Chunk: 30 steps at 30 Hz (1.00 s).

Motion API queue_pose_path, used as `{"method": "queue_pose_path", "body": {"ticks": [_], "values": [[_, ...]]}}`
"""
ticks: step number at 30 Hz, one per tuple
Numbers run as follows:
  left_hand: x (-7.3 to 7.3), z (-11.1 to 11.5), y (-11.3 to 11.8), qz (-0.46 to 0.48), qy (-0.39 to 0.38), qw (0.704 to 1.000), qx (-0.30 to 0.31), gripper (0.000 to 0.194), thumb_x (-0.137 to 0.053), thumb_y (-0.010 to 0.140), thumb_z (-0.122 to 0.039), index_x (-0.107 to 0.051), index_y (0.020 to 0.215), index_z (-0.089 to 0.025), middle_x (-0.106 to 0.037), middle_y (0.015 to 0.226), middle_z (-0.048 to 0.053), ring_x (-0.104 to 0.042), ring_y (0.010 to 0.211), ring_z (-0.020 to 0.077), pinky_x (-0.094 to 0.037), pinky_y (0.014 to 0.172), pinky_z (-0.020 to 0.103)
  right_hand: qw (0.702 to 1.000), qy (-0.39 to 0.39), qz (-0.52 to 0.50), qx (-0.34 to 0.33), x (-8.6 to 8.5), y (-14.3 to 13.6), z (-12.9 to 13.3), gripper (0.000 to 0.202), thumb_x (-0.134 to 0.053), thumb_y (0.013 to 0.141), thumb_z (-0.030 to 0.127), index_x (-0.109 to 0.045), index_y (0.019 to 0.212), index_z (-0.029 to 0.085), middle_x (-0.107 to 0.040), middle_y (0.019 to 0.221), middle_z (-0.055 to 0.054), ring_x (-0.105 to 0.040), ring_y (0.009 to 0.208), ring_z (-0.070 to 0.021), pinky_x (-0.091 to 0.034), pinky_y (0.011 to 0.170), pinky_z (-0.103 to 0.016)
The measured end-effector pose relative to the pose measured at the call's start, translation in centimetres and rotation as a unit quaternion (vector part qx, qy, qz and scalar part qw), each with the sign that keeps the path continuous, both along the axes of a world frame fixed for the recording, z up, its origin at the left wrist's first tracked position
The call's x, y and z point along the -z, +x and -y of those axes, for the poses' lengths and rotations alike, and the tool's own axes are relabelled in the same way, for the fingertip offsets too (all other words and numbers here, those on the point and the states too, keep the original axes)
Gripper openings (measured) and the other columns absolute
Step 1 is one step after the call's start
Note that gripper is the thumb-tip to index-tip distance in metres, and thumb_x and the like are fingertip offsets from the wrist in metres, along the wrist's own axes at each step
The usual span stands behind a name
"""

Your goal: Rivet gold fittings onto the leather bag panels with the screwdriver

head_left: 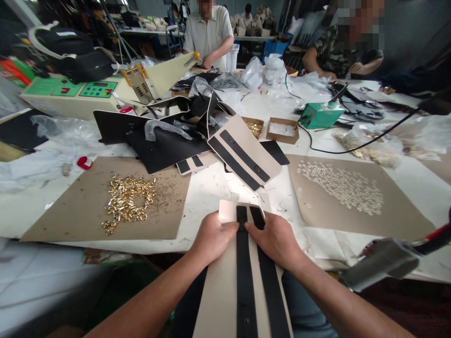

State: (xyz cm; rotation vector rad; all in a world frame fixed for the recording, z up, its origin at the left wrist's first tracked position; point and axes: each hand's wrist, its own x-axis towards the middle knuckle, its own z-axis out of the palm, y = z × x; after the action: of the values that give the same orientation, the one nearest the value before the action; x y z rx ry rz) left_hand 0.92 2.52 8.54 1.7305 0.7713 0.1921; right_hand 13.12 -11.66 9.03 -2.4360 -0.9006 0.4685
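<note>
A long beige panel (225,281) with two black strips lies across my lap and reaches up to the table edge. My left hand (213,239) grips its left side, with the thumb pressed on the left black strip (243,263). On the other side my right hand (276,237) holds the panel, its thumb tip on the same strip, close to the left thumb. Both thumbs meet near a small dark spot on the strip. The fingers beneath the panel are hidden. A similar beige panel with black strips (243,148) rests on a pile just ahead.
Gold metal hardware (130,199) lies on a brown sheet (70,206) at left; small pale rings (345,185) cover another sheet at right. Black pieces (165,145) are heaped ahead. A green box (321,115) trails a cable. A grey tool (384,263) hangs at right. Two people work opposite.
</note>
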Motion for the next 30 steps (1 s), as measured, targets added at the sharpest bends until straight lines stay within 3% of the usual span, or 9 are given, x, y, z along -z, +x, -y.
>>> {"method": "queue_pose_path", "body": {"ticks": [16,24,30], "values": [[0.4,-0.6,0.2,0.001,-0.048,0.999,-0.001,0.016,-0.074,0.083,-0.028,-0.08,0.095,-0.019,-0.084,0.094,0.004,-0.077,0.093,0.0319,-0.055,0.077,0.034,0.999,-0.03,-0.01,-0.003,-0.2,0.5,-0.7,0.042,-0.071,0.09,0.038,-0.07,0.127,0.019,-0.077,0.122,-0.015,-0.07,0.114,-0.041,-0.051,0.092,-0.043],[0.4,-1.1,0.3,-0.021,-0.098,0.995,-0.007,0.024,-0.077,0.081,-0.027,-0.079,0.103,-0.019,-0.084,0.098,0.005,-0.078,0.094,0.0322,-0.057,0.078,0.036,0.997,-0.013,-0.077,0.007,-0.9,1.0,-0.7,0.024,-0.071,0.09,0.035,-0.075,0.109,0.021,-0.08,0.103,-0.01,-0.074,0.095,-0.0331,-0.05,0.075,-0.036],[0.5,-1.1,0.5,-0.028,-0.097,0.995,-0.014,0.022,-0.077,0.079,-0.027,-0.078,0.1,-0.02,-0.084,0.093,0.004,-0.078,0.091,0.0319,-0.057,0.076,0.036,0.997,-0.017,-0.077,0.011,-0.7,1.1,-0.8,0.023,-0.073,0.089,0.035,-0.075,0.106,0.021,-0.08,0.095,-0.008,-0.074,0.09,-0.0321,-0.049,0.073,-0.035]]}}
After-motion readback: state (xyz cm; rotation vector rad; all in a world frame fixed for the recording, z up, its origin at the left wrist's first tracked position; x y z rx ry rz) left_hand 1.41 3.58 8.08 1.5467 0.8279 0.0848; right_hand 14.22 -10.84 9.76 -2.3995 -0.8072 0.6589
